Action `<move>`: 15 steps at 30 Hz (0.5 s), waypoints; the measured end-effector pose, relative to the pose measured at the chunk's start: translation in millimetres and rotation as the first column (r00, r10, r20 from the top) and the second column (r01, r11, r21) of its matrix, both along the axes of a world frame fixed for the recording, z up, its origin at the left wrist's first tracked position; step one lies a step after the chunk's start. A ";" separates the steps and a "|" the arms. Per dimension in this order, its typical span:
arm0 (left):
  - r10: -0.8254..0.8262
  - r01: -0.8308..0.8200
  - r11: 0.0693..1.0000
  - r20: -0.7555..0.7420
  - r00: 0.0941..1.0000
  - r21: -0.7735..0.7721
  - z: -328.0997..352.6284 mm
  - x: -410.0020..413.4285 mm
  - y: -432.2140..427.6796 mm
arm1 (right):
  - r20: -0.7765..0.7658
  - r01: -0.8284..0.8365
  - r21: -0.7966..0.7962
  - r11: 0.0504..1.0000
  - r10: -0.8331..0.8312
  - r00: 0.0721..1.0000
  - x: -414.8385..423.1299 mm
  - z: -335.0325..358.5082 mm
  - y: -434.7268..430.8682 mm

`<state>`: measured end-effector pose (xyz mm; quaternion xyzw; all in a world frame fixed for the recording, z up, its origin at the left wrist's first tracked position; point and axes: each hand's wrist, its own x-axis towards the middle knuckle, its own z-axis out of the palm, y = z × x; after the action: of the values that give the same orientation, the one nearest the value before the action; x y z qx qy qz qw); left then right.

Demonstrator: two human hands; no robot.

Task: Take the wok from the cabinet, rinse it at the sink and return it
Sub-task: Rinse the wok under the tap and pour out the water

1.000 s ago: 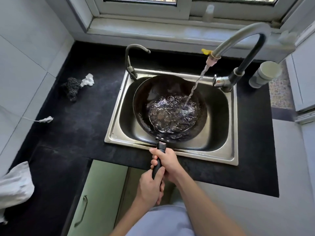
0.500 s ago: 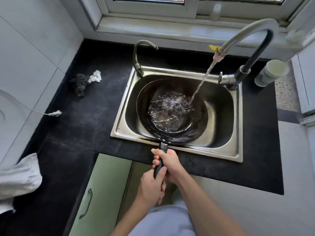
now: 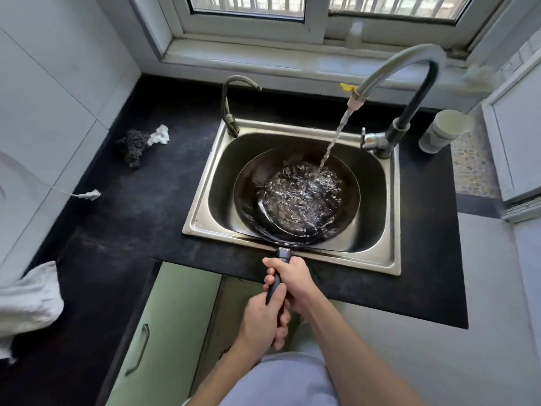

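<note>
A black wok (image 3: 251,183) sits inside the steel sink (image 3: 392,259), its long black handle (image 3: 273,288) sticking out over the front rim toward me. Water streams from the tall grey faucet (image 3: 409,65) into the wok and churns in its bottom. My right hand (image 3: 292,279) grips the handle close to the pan. My left hand (image 3: 263,320) grips the handle's near end, just behind the right one.
A second, small tap (image 3: 231,106) stands at the sink's back left corner. A steel scourer (image 3: 131,145) and a white scrap lie on the black countertop (image 3: 140,212) to the left. A white cloth (image 3: 26,303) hangs at far left. A cup (image 3: 442,130) stands right of the faucet. A green cabinet door (image 3: 164,332) is below.
The wok has shifted slightly right under the stream and holds more churning water. Both hands keep the same grip on the handle. The view has tilted a little upward.
</note>
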<state>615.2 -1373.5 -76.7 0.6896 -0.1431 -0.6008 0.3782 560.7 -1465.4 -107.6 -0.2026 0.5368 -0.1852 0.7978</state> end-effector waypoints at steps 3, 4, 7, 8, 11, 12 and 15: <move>0.013 -0.013 1.000 -0.036 0.999 0.000 0.6 -2.2 1.1 | -0.009 -0.016 -0.014 1.000 0.016 1.000 -1.1 -0.4 0.9; 0.015 -0.015 1.000 -0.050 0.999 -0.003 0.7 -2.2 1.3 | -0.010 -0.015 -0.021 1.000 0.015 1.000 -1.1 -0.3 1.2; 0.011 -0.011 1.000 -0.095 0.995 -0.007 -1.1 0.1 1.7 | -0.045 -0.006 -0.068 0.998 0.003 0.999 -0.4 1.8 1.9; 0.005 -0.005 1.000 -0.107 0.994 0.000 -2.4 1.0 2.0 | -0.064 -0.004 -0.088 0.996 -0.002 0.998 -0.5 2.8 1.9; -0.034 0.036 0.999 -0.137 0.990 0.011 -5.8 2.9 3.2 | -0.122 -0.009 -0.138 0.990 -0.008 0.992 -3.2 4.7 4.1; -0.043 0.045 0.999 -0.147 0.988 0.010 -6.6 3.1 4.1 | -0.136 -0.013 -0.149 0.989 -0.008 0.991 -4.1 5.0 5.4; -0.054 0.053 0.999 -0.177 0.983 -0.009 -9.2 3.8 5.9 | -0.166 -0.019 -0.182 0.983 -0.012 0.986 -4.6 4.1 8.3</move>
<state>619.0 -1367.7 -85.9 0.6284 -0.1287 -0.6695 0.3745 556.1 -1457.1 -103.5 -0.2906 0.5817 -0.2147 0.7287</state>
